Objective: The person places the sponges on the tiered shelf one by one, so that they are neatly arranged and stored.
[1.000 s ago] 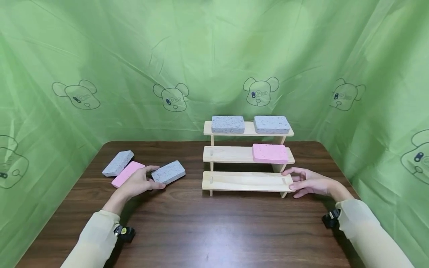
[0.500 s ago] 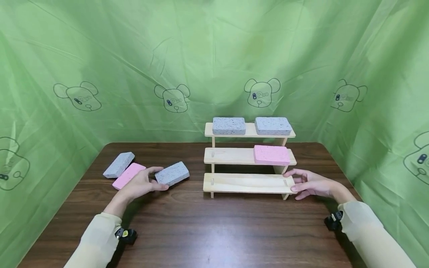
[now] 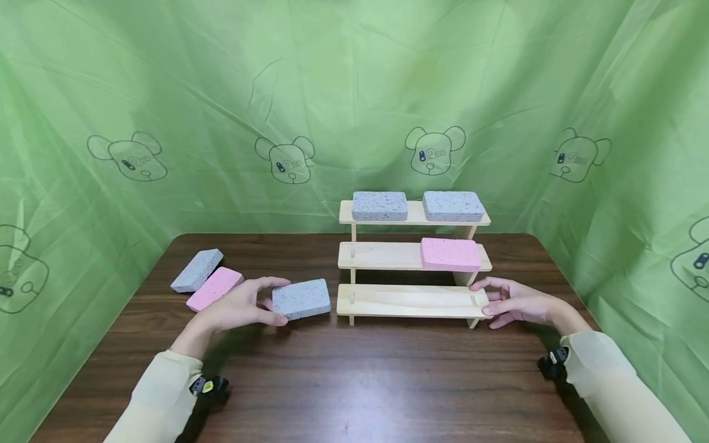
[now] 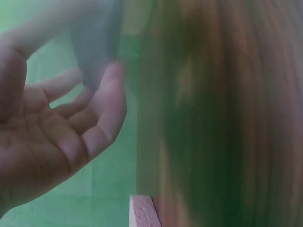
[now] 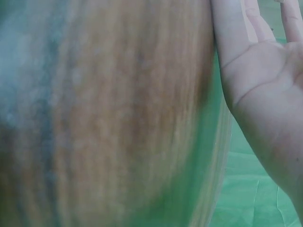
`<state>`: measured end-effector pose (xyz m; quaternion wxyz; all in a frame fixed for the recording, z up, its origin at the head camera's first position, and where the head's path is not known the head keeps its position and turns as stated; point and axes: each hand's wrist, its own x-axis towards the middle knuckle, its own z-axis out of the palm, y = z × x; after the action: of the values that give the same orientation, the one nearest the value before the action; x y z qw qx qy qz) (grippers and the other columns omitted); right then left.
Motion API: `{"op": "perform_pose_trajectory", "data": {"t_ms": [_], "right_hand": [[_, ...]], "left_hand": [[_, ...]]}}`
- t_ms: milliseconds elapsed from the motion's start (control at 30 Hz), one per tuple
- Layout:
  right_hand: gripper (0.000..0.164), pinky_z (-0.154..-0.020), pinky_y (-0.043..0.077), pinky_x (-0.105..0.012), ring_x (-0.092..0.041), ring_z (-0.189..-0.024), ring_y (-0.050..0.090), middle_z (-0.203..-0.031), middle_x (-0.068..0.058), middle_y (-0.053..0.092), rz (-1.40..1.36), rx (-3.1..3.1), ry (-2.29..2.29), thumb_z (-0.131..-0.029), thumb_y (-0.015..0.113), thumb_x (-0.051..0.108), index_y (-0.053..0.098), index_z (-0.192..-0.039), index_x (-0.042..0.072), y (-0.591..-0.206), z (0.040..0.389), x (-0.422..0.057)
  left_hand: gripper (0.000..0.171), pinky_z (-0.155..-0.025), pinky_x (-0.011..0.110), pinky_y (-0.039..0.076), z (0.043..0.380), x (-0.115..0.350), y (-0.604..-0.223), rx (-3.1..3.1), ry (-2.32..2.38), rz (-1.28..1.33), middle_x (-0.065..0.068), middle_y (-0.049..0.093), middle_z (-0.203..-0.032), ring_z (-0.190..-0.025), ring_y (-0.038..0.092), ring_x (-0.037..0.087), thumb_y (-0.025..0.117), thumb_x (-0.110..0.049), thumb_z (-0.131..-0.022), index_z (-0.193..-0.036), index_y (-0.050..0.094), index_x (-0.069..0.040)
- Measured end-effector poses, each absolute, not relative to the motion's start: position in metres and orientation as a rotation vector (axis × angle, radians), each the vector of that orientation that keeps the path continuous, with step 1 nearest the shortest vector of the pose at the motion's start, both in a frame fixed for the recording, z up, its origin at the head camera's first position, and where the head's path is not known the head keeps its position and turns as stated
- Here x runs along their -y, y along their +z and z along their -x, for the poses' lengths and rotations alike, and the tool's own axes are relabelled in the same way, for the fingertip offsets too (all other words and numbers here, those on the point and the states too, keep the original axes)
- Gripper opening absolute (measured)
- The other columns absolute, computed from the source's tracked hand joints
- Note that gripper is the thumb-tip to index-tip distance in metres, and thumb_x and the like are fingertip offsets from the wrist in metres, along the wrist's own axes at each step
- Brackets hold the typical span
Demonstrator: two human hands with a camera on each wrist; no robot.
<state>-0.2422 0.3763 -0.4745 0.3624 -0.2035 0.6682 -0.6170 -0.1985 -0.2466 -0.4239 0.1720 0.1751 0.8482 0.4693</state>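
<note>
Held by its left end, a blue-grey speckled sponge [image 3: 301, 299] is pinched between the thumb and fingers of my left hand [image 3: 244, 306]. The sponge appears slightly above the table, just left of the bottom tier. In the left wrist view the same sponge [image 4: 97, 45] is blurred. A three-tier wooden shelf [image 3: 410, 301] stands at centre right. My right hand [image 3: 517, 304] grips the right end of its lowest tier, thumb at the front corner and index finger behind. The right wrist view shows the palm [image 5: 265, 80], with the fingertips cut off.
On the top tier lie two blue-grey sponges, one left [image 3: 379, 206] and one right [image 3: 453, 206]. A pink sponge [image 3: 450, 254] sits on the middle tier's right half. Left on the brown table [image 3: 354, 381] lie another blue-grey sponge [image 3: 197, 271] and a pink one [image 3: 215, 288]. Green cloth [image 3: 354, 80] surrounds the table.
My left hand has moved right with the blue-grey sponge, which has turned from slanted to nearly level with the shelf. My right hand stays at the shelf's end.
</note>
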Motion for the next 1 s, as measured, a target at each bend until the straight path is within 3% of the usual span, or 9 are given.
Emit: {"op": "perform_pose_trajectory", "data": {"t_ms": [200, 467, 900, 1000], "right_hand": [[0.046, -0.086, 0.056, -0.055, -0.031, -0.109, 0.066, -0.127, -0.015, 0.063, 0.526, -1.725, -1.593, -0.099, 0.054, -0.006, 0.052, -0.135, 0.023, -0.471, 0.242, -0.378], [0.045, -0.085, 0.057, -0.055, -0.032, -0.109, 0.067, -0.126, -0.016, 0.064, 0.527, -1.701, -1.598, -0.099, 0.054, -0.006, 0.051, -0.135, 0.02, -0.475, 0.244, -0.378], [0.045, -0.085, 0.056, -0.056, -0.034, -0.109, 0.067, -0.126, -0.017, 0.065, 0.519, -1.705, -1.6, -0.098, 0.054, -0.007, 0.052, -0.135, 0.019, -0.474, 0.246, -0.376], [0.045, -0.085, 0.057, -0.056, -0.033, -0.109, 0.067, -0.126, -0.016, 0.065, 0.523, -1.708, -1.596, -0.098, 0.055, -0.006, 0.052, -0.135, 0.02, -0.474, 0.244, -0.375]], "left_hand": [[0.081, -0.074, 0.035, 0.059, 0.196, 0.232, -0.413, -2.248, 1.39, -0.594, 0.017, 0.068, -0.102, -0.088, 0.069, 0.03, 0.089, -0.014, -0.079, -0.147, 0.046, -0.003], [0.083, -0.084, 0.034, 0.056, 0.187, 0.22, -0.409, -2.265, 1.212, -0.705, 0.01, 0.065, -0.113, -0.098, 0.066, 0.025, 0.088, -0.023, -0.08, -0.147, 0.045, 0.003], [0.082, -0.09, 0.047, 0.056, 0.184, 0.194, -0.403, -2.227, 1.227, -0.804, 0.012, 0.061, -0.119, -0.099, 0.066, 0.027, 0.088, -0.019, -0.081, -0.145, 0.044, 0.006], [0.082, -0.089, 0.045, 0.057, 0.186, 0.189, -0.401, -2.204, 1.243, -0.825, 0.013, 0.06, -0.122, -0.1, 0.066, 0.027, 0.088, -0.018, -0.081, -0.146, 0.044, 0.006]]}}
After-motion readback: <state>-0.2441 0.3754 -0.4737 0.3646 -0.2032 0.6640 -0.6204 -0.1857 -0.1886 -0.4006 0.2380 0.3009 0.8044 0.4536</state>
